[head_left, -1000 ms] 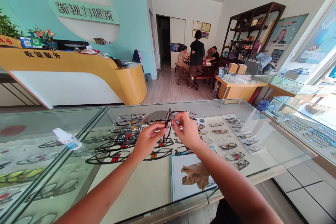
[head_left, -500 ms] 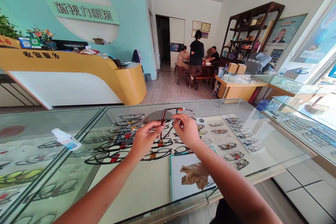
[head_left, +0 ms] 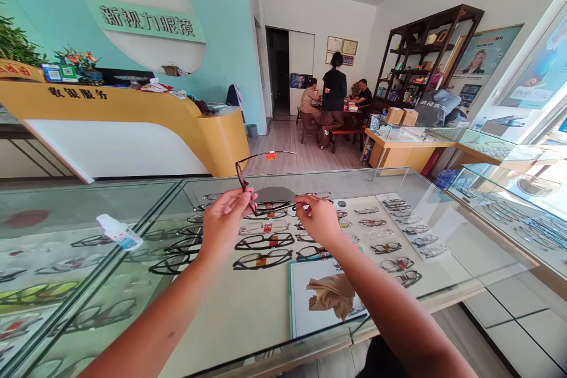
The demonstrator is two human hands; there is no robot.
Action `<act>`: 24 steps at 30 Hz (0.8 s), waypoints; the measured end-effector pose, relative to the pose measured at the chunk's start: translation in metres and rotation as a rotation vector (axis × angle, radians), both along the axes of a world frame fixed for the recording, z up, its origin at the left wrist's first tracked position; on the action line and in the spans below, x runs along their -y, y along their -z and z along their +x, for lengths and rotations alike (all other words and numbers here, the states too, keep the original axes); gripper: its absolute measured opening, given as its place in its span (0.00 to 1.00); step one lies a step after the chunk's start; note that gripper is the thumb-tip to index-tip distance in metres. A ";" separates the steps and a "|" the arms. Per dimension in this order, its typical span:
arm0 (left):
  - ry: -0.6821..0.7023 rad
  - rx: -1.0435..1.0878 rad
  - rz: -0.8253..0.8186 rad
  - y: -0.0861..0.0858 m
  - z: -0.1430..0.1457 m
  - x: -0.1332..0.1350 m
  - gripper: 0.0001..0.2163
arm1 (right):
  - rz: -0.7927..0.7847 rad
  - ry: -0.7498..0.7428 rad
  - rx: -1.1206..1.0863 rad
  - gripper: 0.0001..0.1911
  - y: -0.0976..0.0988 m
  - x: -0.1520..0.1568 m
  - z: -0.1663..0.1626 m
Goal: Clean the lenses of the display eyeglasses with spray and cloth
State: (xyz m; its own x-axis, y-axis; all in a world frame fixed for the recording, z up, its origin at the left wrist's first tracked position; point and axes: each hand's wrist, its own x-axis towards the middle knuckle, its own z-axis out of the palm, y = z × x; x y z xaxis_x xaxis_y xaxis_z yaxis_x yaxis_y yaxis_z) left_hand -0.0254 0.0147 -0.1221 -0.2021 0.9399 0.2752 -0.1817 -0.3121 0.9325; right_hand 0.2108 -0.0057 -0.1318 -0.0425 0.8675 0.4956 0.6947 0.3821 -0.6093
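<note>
Held the dark red glasses [head_left: 240, 176] up above the glass display case [head_left: 239, 313], gripped by the front between the thumb and fingers of the left hand [head_left: 224, 218]. Had at least one temple swung out already, red tag [head_left: 270, 156] and all; could not make out the other well enough to call it open or folded. Bent the thumb and fingers of the right hand [head_left: 321, 218] close together just to the right of the glasses, but could not tell if gripping anything there. Judged the handling to be partway along: up in hand and opened on one side, not yet set down. Noted the brown cloth [head_left: 332, 295] on the teal-edged white board [head_left: 299, 292] and the white bottle [head_left: 119, 233] to the left, both out of hand. Could not judge the amount of work left beyond that.
</note>
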 end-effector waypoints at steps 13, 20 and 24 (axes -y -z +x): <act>0.162 -0.292 0.098 0.017 0.016 0.012 0.20 | 0.144 -0.337 -0.085 0.20 -0.004 0.015 -0.017; 0.254 -0.274 0.067 0.015 0.022 0.018 0.17 | 0.091 -0.315 -0.150 0.17 0.011 0.016 -0.029; 0.289 -0.234 0.015 0.014 0.022 0.018 0.23 | 0.088 -0.314 -0.158 0.21 0.012 0.017 -0.030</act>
State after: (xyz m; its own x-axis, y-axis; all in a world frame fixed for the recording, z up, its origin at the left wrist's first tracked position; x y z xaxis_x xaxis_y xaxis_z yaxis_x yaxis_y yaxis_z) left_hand -0.0037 -0.0033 -0.1357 0.1411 0.9446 0.2965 -0.0467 -0.2928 0.9550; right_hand 0.1808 -0.0232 -0.1442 -0.2171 0.7781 0.5895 0.4349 0.6177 -0.6552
